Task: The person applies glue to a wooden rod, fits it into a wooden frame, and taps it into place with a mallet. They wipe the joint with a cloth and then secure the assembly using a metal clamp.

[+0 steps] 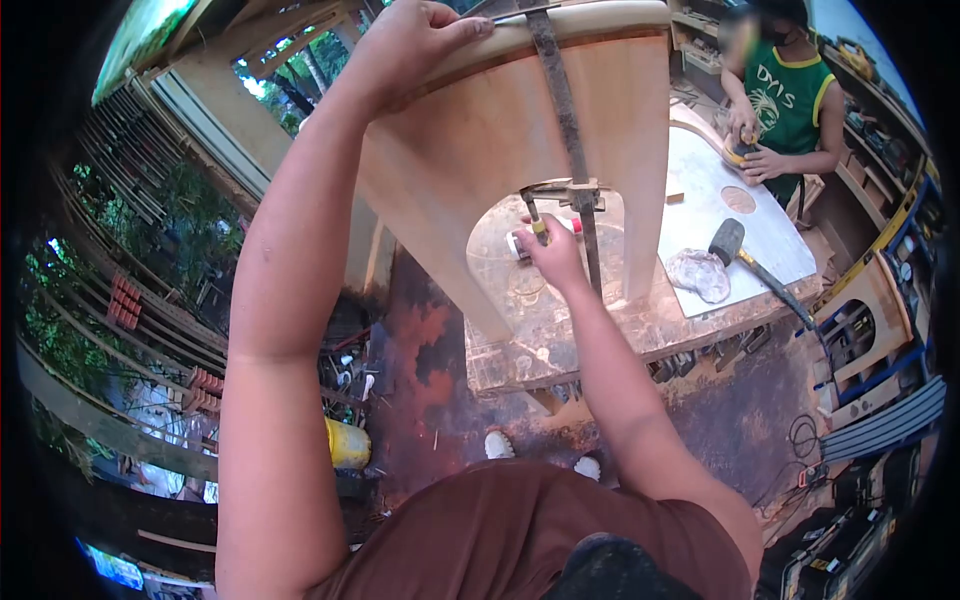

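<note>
A curved wooden panel [470,110] with an arched cutout stands upright on the workbench [640,335]. A rusty bar clamp [560,95] runs down its face, its sliding jaw near the top of the arch. My left hand [420,45] grips the panel's upper edge at the left, thumb along the rim; its other fingers are partly hidden. Lower down, my right hand [553,255] is closed around the clamp's screw handle [541,231], in front of the cutout. A white-and-red object, possibly a bottle, shows behind that hand.
At right, a co-worker [790,110] holds a sander [740,150] on a curved wooden piece. A mallet [728,240] and a crumpled bag [698,275] lie on a white board [780,255]. A yellow bucket [348,445] stands on the floor at left.
</note>
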The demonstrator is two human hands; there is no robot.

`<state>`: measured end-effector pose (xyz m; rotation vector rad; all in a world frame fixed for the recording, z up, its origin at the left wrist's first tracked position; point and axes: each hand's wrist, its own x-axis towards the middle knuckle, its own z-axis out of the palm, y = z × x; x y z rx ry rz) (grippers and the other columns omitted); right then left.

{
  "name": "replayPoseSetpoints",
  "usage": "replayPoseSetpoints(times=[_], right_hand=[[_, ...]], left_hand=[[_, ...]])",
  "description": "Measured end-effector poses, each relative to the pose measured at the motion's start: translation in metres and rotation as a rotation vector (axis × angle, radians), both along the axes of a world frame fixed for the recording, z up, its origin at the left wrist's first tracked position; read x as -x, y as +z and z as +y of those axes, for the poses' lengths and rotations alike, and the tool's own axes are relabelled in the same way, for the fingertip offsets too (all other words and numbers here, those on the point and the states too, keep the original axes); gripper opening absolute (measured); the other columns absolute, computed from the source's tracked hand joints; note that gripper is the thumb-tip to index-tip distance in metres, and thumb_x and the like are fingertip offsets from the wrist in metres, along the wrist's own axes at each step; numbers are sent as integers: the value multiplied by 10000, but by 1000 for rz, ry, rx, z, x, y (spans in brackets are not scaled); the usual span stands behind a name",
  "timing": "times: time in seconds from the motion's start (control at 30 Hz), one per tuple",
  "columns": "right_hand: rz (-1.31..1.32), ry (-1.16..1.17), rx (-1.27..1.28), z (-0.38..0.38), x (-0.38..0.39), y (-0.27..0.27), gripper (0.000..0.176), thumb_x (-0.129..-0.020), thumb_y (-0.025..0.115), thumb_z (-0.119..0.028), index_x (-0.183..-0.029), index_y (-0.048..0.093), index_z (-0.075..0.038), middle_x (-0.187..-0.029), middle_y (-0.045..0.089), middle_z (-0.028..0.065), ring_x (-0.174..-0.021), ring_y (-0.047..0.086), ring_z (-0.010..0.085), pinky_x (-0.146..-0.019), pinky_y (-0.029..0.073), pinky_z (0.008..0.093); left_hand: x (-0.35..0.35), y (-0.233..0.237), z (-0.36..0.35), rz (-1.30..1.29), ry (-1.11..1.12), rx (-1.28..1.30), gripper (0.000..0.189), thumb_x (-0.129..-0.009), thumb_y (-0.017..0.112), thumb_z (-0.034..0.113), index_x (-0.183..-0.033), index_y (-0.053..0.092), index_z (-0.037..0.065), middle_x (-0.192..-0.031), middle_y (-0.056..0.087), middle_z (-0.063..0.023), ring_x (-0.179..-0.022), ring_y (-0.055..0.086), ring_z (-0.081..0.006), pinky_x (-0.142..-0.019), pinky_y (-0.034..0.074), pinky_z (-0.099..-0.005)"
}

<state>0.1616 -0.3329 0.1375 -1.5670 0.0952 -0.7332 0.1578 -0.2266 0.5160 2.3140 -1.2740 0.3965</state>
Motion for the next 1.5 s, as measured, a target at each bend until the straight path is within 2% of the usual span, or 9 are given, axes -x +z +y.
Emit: replayPoseSetpoints(times=[0.07, 0.13, 0.4, 0.53, 0.87, 1.0, 1.1, 1.33, 1.5], right_hand=[[-57, -532, 53, 21, -2, -4, 438, -859, 737, -364, -1150, 629, -55, -908, 687, 139, -845, 675, 267, -719, 522, 404], [-54, -594, 101, 31, 4, 5, 482, -842, 747, -370, -1182, 608, -58, -952, 693, 188, -916, 682, 337, -755, 523, 441], [-76, -479, 170, 8, -3, 0, 385, -868, 719, -246, -1188, 610, -61, -1017, 691, 178, -894, 691, 286, -787, 529, 404], [-37, 93, -95, -12, -1, -5, 346, -873, 720, -221, -1148, 631, -30, -952, 683, 83, -822, 650, 180, -753, 514, 326], [30, -618, 115, 29, 2, 13, 332, -871, 720, -273, -1086, 637, -33, -953, 696, 153, -876, 682, 325, -767, 523, 421], [-148, -361, 137, -10, -10, 0, 293, -886, 714, -278, -1027, 661, -27, -796, 690, 117, -762, 686, 284, -691, 523, 396], [43, 261, -136, -22, 1, 8, 329, -896, 721, -273, -1047, 653, 10, -837, 681, 71, -809, 643, 171, -740, 519, 343], [-102, -747, 204, 37, -8, 5, 401, -867, 724, -280, -1134, 616, -1, -1007, 686, 182, -939, 667, 353, -832, 519, 412], [-136, -267, 107, -3, -14, -1, 327, -886, 707, -268, -1121, 656, -46, -908, 701, 166, -830, 691, 327, -732, 533, 392]], left_hand=[[-48, -14, -6, -112, -142, 51, 468, -900, 683, 460, -905, 719, -7, -623, 540, 10, -586, 496, -71, -539, 427, -309], [-55, -11, -9, -228, -185, 66, 451, -893, 695, 447, -919, 718, -3, -617, 537, 12, -580, 501, -72, -537, 429, -306], [-71, 2, -4, -36, -215, 53, 450, -917, 643, 448, -945, 733, 8, -706, 591, 9, -677, 535, -70, -641, 433, -280], [-86, 6, -9, 174, -232, 75, 453, -922, 637, 442, -915, 723, -2, -716, 602, 3, -685, 539, -82, -664, 447, -278], [-62, -10, -4, -144, -262, 81, 433, -886, 712, 416, -968, 715, -9, -731, 636, -26, -699, 566, -94, -671, 475, -315], [-30, -3, 2, -43, -199, 46, 284, -905, 659, 255, -860, 704, -22, -618, 574, -43, -559, 545, -107, -487, 444, -332], [-10, -2, 2, 99, -105, 53, 257, -895, 673, 244, -853, 710, -6, -631, 569, -14, -552, 529, -97, -455, 429, -314], [-30, -4, -1, -12, -159, 47, 263, -889, 676, 248, -833, 697, -8, -629, 561, -14, -545, 520, -94, -466, 430, -303], [-16, -1, 3, 32, -124, 50, 280, -894, 667, 255, -803, 677, -10, -603, 542, -11, -531, 508, -94, -461, 428, -307]])
